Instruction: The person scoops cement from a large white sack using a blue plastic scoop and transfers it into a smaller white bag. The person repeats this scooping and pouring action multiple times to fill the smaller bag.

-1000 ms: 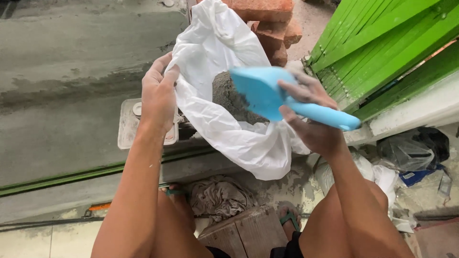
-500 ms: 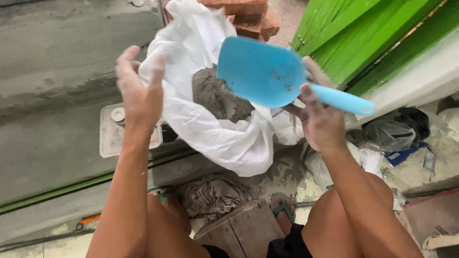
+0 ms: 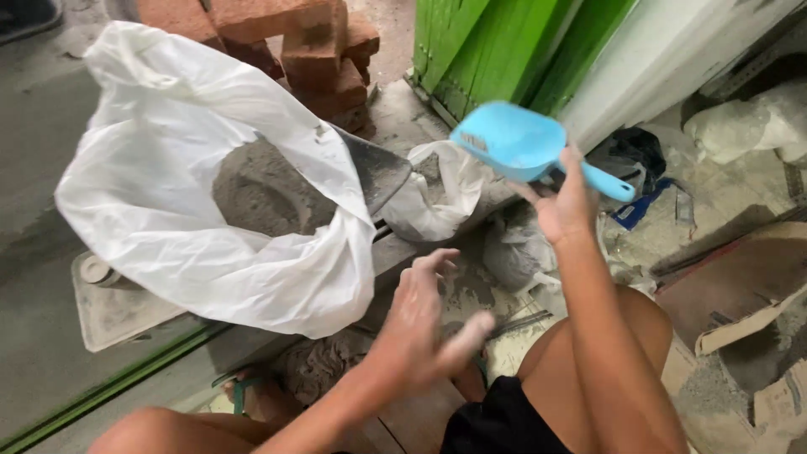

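So my right hand (image 3: pixel 565 202) has the blue plastic scoop (image 3: pixel 513 147) pinched by its handle, fingers wrapped around the stem, bowl tipped up and looking pretty much empty. The handle runs away from the big white bag (image 3: pixel 181 185), bowl end pointing back toward it, so the scoop's long axis is roughly lined up with the bag's mouth.

The grey cement powder (image 3: pixel 261 197) sits in the open bag, well off to the left of the scoop. Between them there's a smaller white bag (image 3: pixel 437 197) that's slumped just beside the big one, right under the scoop's bowl.

My left hand (image 3: pixel 424 315) is holding nothing, fingers spread loose and dusty, hanging below the big bag's lower edge and near it but not touching. It's the closer hand to the bag, while the right is the closer one to the small bag.

Stack of red bricks (image 3: pixel 294 42) behind the big bag, green door panels (image 3: pixel 496 42) behind the scoop. A grey rag (image 3: pixel 315 366) lies on the floor under the big bag.
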